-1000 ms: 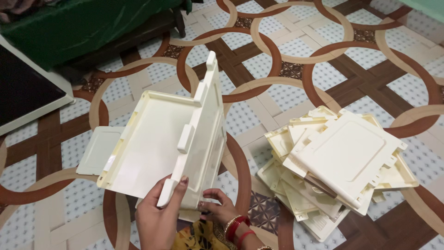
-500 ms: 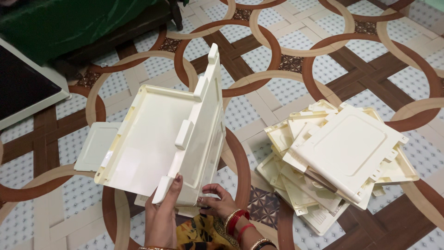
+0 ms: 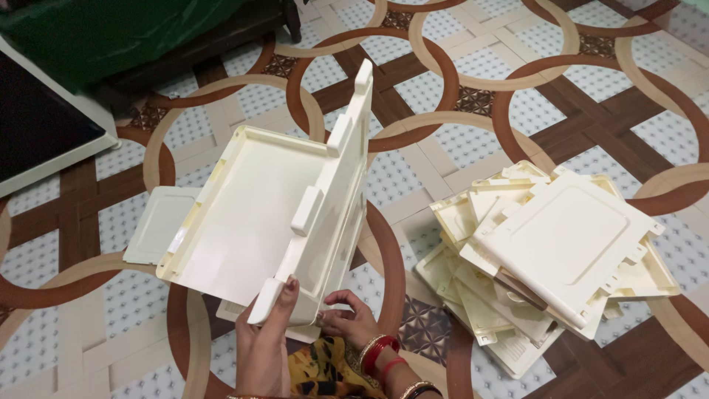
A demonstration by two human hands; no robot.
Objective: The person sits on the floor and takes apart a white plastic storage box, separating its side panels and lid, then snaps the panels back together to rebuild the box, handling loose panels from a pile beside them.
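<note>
A cream plastic assembly stands on the patterned floor: a flat tray-like panel joined at a right angle to an upright panel. My left hand presses the near end of the upright panel from the left. My right hand, with red and gold bangles at the wrist, pinches the same near end from the right. A small flat cream lid lies under the tray's left edge.
A loose pile of several cream plastic panels lies on the floor to the right. A dark screen in a white frame sits at far left. Green cloth over dark furniture fills the top left.
The view has shifted slightly. My right hand has moved up onto the near end of the upright panel. The panels stay in the same position.
</note>
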